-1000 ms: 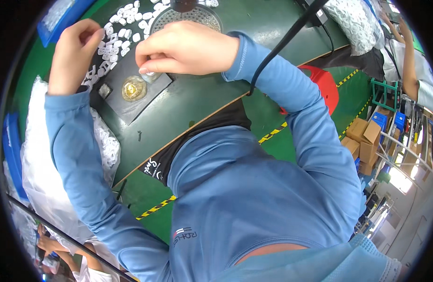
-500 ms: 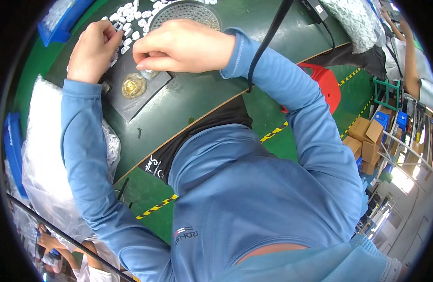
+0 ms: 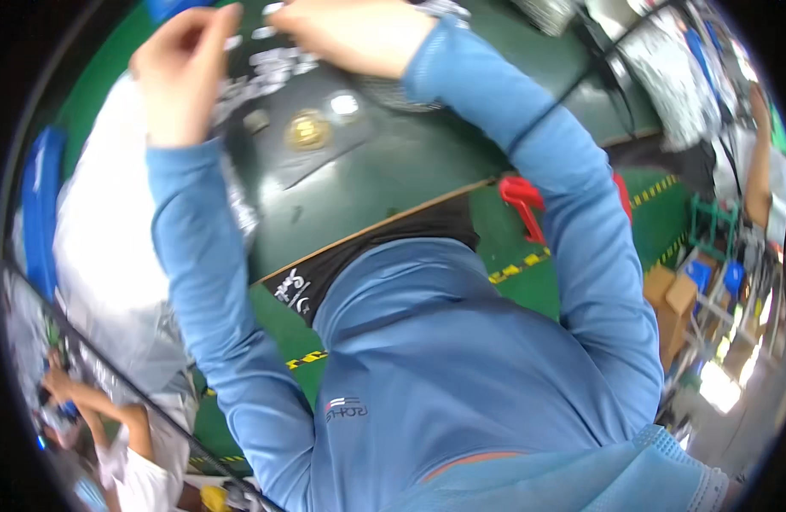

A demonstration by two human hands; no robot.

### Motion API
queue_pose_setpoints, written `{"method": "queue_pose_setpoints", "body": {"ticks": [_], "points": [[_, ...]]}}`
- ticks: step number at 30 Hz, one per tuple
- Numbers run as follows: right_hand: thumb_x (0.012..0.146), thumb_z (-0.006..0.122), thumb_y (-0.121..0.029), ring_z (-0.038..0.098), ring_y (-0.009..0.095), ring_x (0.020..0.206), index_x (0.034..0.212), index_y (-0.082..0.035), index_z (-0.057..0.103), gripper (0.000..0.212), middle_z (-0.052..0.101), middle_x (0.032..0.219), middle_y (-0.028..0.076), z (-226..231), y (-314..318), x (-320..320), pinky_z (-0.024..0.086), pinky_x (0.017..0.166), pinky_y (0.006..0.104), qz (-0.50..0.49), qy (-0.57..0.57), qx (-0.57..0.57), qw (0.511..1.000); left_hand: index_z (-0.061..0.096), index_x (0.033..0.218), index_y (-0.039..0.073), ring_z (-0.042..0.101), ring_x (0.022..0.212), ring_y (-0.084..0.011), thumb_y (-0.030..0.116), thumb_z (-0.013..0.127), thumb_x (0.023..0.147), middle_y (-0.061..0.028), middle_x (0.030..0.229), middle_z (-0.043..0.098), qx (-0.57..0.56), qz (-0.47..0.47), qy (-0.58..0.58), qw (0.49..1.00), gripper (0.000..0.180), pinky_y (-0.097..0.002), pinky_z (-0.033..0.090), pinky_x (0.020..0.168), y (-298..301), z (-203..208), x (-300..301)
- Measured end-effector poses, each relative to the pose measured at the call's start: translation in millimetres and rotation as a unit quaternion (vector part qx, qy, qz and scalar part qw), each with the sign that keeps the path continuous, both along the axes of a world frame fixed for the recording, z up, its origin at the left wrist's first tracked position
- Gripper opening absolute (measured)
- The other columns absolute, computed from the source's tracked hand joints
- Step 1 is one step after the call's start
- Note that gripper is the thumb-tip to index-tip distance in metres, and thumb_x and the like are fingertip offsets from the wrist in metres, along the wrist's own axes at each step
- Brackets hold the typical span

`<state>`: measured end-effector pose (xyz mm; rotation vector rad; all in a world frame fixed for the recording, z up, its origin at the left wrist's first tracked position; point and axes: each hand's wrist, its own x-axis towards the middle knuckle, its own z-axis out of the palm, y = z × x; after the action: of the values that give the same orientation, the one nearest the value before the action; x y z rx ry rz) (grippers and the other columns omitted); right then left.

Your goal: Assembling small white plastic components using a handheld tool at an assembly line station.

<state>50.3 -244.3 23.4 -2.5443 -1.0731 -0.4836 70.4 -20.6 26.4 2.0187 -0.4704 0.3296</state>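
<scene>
My left hand (image 3: pixel 184 68) is raised over the far left of the table, thumb and fingers brought together in a pinch; blur hides what is between them. Across from it my right hand (image 3: pixel 350 32) points leftward, its fingers closed, a white speck by the tips. Small white plastic pieces (image 3: pixel 273 70) lie scattered beneath and between the hands. Nearer me, a dark flat mat (image 3: pixel 303 166) bears a round clear item with a gold-coloured middle (image 3: pixel 309 130) and a small shiny white round item (image 3: pixel 344 104). A grey perforated round dish (image 3: pixel 397 96) is partly hidden under my right forearm.
A large clear plastic bag (image 3: pixel 111 239) bulges along the left, beside a blue bin (image 3: pixel 41 205). Another bag of pale parts (image 3: pixel 678 94) lies at the far right, near a black cable (image 3: pixel 619 77). A red stool (image 3: pixel 522 200) stands beyond the table edge. Other people sit nearby.
Both hands have moved farther away, toward the top of the view, and the mat with its round items now shows more fully. The whole view has shifted and blurred.
</scene>
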Motion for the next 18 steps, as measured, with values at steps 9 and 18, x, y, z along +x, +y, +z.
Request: {"method": "queue_pose_setpoints", "body": {"ticks": [9, 18], "points": [[0.089, 0.064, -0.013, 0.067, 0.043, 0.088, 0.102, 0.002, 0.067, 0.019, 0.07, 0.091, 0.022, -18.5, -9.6, 45.1, 0.053, 0.077, 0.0506, 0.024, 0.056, -0.114, 0.992, 0.069, 0.078, -0.003, 0.058, 0.056, -0.0159, 0.014, 0.071, 0.089, -0.0117, 0.061, 0.063, -0.039, 0.006, 0.025, 0.999, 0.02, -0.034, 0.045, 0.055, -32.6, 23.0, -30.3], [0.091, 0.073, -0.012, 0.065, 0.009, 0.077, 0.099, 0.002, 0.075, 0.016, 0.073, 0.087, 0.003, 26.5, -13.6, 7.4, 0.051, 0.071, 0.0241, -0.002, 0.372, 0.293, 0.881, 0.073, 0.102, -0.003, 0.072, 0.081, -0.0319, 0.024, 0.066, 0.09, -0.0179, 0.085, 0.072, -0.053, 0.021, -0.07, 0.996, 0.03, -0.0422, 0.057, 0.077, -32.2, -6.3, -23.0]]}}
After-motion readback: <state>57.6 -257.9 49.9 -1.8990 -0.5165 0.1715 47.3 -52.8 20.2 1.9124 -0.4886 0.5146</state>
